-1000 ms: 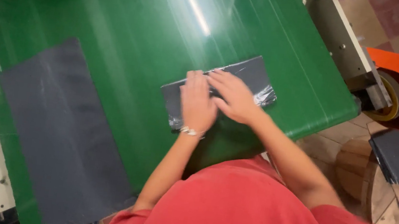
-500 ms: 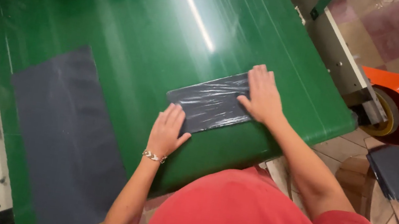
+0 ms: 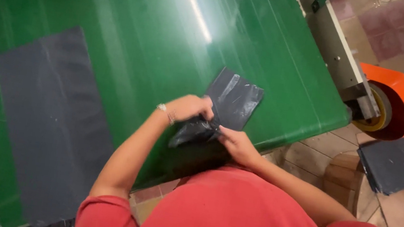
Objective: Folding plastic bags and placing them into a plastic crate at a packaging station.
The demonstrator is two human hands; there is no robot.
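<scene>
Seen from above, a person in a red shirt [image 3: 250, 222] leans over a shiny green counter [image 3: 136, 18]. At the centre of the frame both hands work on a folded dark grey plastic bag [image 3: 227, 104] lying near the counter's lower edge. The left hand [image 3: 189, 107], a bracelet at its wrist, has its fingers curled tight around the bag's crumpled lower end. The right hand [image 3: 237, 144] pinches that same end from below, fingers closed on the plastic. A flat grey plastic sheet [image 3: 52, 118] lies on the counter at the left. At the right edge sits an orange roll [image 3: 401, 103], with a stack of dark bags [image 3: 392, 164] on the floor beneath
</scene>
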